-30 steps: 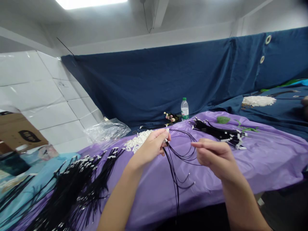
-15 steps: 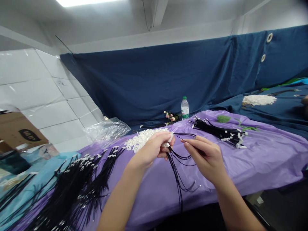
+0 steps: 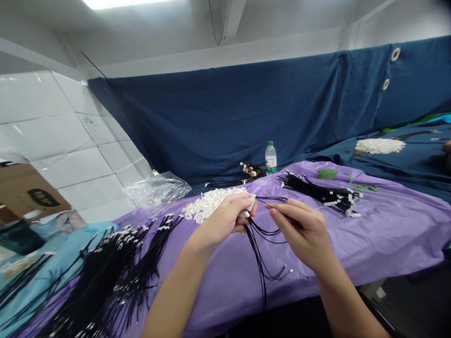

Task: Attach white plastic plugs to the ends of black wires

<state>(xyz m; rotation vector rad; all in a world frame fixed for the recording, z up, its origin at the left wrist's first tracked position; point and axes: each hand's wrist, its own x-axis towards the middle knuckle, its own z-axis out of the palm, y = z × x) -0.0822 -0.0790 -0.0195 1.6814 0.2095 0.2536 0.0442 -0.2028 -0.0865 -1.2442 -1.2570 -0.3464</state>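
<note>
bottle [image 3: 270,158] stands far; your left hand [image 3: 225,218] pinches a white plug [image 3: 250,205] and wires [image 3: 262,253], right hand [image 3: 299,230] fingers pinch one wire.

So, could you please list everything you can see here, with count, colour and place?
loose wires: a few, black, hanging from the left hand over the table edge
white clip: one, white, at the left fingertips
clip pile: many, white, behind the left hand
wire heap: many, black with white ends, near left
wire bundle: many, black with white ends, far right
purple sheet: one, covering the table
water bottle: one, clear with green cap, at the back
plastic bag: one, clear, back left
cardboard box: one, brown, far left
blue cloth: one, dark, behind
left hand: grip on wires and clip
right hand: pinching a wire
</note>
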